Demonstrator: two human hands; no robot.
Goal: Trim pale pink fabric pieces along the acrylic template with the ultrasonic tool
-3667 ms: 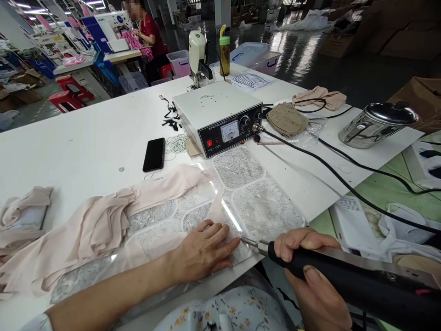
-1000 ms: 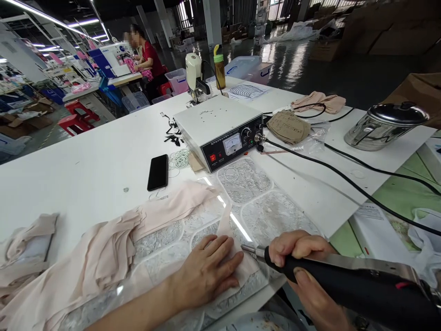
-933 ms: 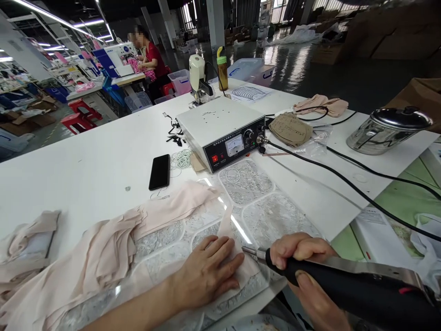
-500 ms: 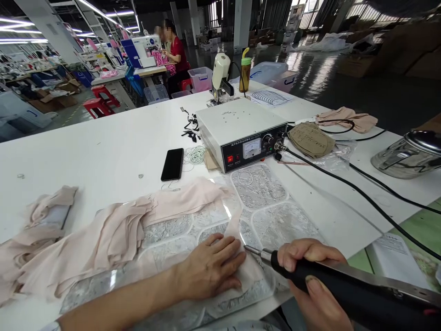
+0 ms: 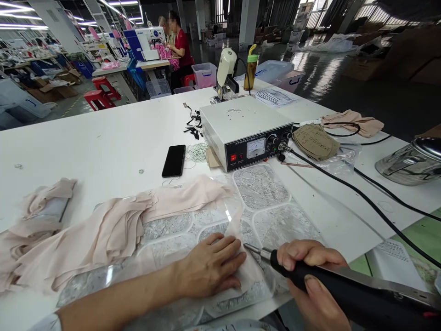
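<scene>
My left hand (image 5: 212,266) lies flat with fingers stretched on a thin pale pink fabric piece (image 5: 253,271), pressing it against a clear sheet over a marble-patterned mat (image 5: 272,225). In my right hand (image 5: 313,276) is a black handheld ultrasonic cutter (image 5: 330,287), the fingers wrapped round its barrel. Its narrow metal tip points left and meets the fabric edge just beside my left fingertips; exact contact is hard to make out. More pale pink strips (image 5: 117,225) lie heaped and overlapping to the left, with one stretch running along the mat's far side.
Behind the mat stands a control box (image 5: 246,131) with a black cable (image 5: 358,191) crossing the right side. Around it are a phone (image 5: 173,161), brown templates (image 5: 315,141), a bottle (image 5: 251,71) and a metal-lidded jar (image 5: 411,161). Other people sit at sewing machines beyond.
The head view has tilted and shifted slightly, so the background sits a little further right and the table items higher. Both hands, the cutter and the fabric look almost unchanged.
</scene>
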